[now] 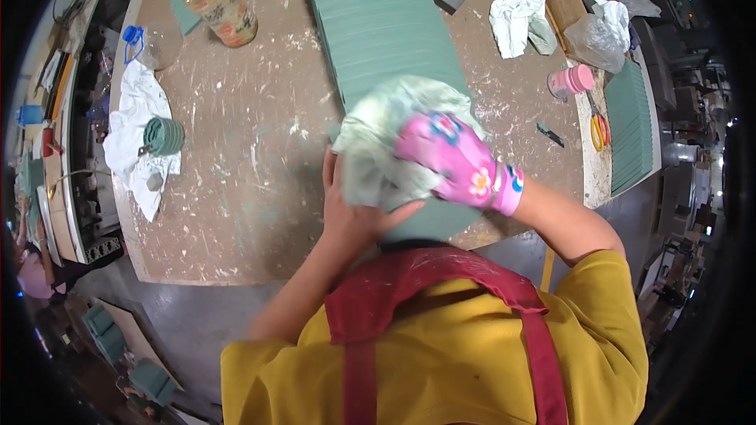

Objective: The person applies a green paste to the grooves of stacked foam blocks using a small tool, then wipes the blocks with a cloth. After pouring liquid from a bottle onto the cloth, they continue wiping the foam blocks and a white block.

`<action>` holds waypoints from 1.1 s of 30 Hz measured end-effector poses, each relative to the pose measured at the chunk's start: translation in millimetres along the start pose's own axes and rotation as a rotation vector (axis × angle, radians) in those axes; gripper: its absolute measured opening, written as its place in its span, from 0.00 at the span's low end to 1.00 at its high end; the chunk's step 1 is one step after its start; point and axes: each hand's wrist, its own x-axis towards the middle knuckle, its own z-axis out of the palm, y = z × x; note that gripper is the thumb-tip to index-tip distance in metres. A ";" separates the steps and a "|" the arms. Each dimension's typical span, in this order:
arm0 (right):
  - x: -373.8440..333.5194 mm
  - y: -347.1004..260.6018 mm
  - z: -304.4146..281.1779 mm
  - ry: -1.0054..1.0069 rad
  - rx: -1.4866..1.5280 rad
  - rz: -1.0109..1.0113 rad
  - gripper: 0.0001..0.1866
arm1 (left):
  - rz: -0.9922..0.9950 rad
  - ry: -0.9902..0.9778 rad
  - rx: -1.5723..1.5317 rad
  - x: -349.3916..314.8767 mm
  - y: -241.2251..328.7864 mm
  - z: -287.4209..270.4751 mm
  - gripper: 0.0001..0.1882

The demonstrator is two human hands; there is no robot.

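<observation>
Mid-wipe at the bench (236, 212) near edge: right hand (453, 159), pink-gloved, pressing crumpled rag (378, 134) onto long green panel (370, 24); left hand (350, 208), bare, gripping panel end. Far stretch apparently unwiped.

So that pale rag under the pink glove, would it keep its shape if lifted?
Probably not: the rag lies crumpled in soft folds over the green panel, so it looks floppy and light. The right hand presses it flat, suggesting it bunches and slides easily.

Yellow short-sleeved shirt, red apron straps, pink flowered glove on right hand (457, 159).
</observation>
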 end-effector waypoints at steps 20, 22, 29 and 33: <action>-109.1 137.6 -45.0 -0.128 -0.079 0.771 0.24 | 0.019 -0.172 0.047 92.6 -33.2 -53.8 0.44; -104.8 143.3 -57.1 0.190 -0.086 0.762 0.22 | -0.021 -0.182 -0.019 96.6 -42.8 -50.7 0.44; 49.1 85.5 -11.8 0.031 -0.181 0.143 0.19 | -0.417 -0.001 -0.937 97.3 -61.7 -2.3 0.41; -45.8 135.5 -4.9 0.210 -0.031 0.512 0.20 | -0.398 -0.024 -1.051 110.7 -42.6 -17.8 0.42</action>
